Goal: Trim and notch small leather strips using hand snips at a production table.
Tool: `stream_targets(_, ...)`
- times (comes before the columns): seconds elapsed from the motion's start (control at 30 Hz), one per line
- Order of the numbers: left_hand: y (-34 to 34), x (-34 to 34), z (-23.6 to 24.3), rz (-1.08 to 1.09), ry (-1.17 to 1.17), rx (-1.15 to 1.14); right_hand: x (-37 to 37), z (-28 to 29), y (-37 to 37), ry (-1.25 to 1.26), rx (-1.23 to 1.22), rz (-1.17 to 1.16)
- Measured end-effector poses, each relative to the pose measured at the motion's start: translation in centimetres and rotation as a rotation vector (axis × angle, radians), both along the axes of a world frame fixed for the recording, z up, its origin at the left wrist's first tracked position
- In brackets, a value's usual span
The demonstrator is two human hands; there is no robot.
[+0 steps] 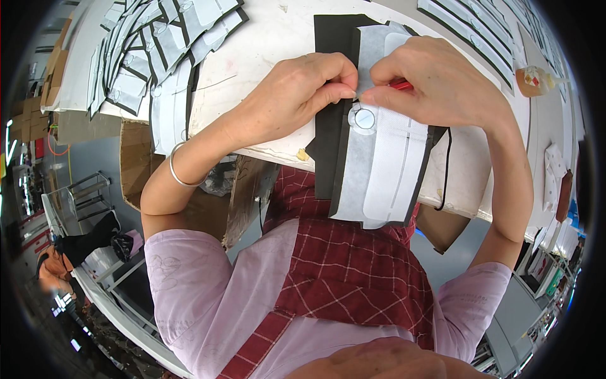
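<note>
Red checked apron (353, 265) below 2 bent arms, left hand (297, 95) pinching white liner (385, 158), right hand (435, 82) clamped on red tool (400, 84).

Stack of cut pcs (142, 47) upper left, glue bottle (535, 79) far right.

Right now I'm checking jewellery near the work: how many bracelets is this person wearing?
1: a thin silver bangle on the left wrist, below the left hand. The right hand and its wrist show none, though the wrist's underside is hidden.
</note>
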State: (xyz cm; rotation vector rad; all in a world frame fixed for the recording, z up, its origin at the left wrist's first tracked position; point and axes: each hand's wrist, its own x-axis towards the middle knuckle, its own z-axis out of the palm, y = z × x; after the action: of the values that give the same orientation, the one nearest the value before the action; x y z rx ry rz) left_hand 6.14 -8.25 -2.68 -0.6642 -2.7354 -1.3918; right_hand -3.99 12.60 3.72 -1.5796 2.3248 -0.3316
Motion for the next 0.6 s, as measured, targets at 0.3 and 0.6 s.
stream_targets(0.3, -6.2, 3.4, 4.8, -0.222, -0.311, 0.327, -2.1, 0.0, 3.2, -0.496, -0.130, -0.016)
stream_targets(0.6, -9.3, 12.3, 7.7, 0.435, -0.106, -0.520, 2.5, -1.6, 4.7, 0.077, -0.307, -0.097)
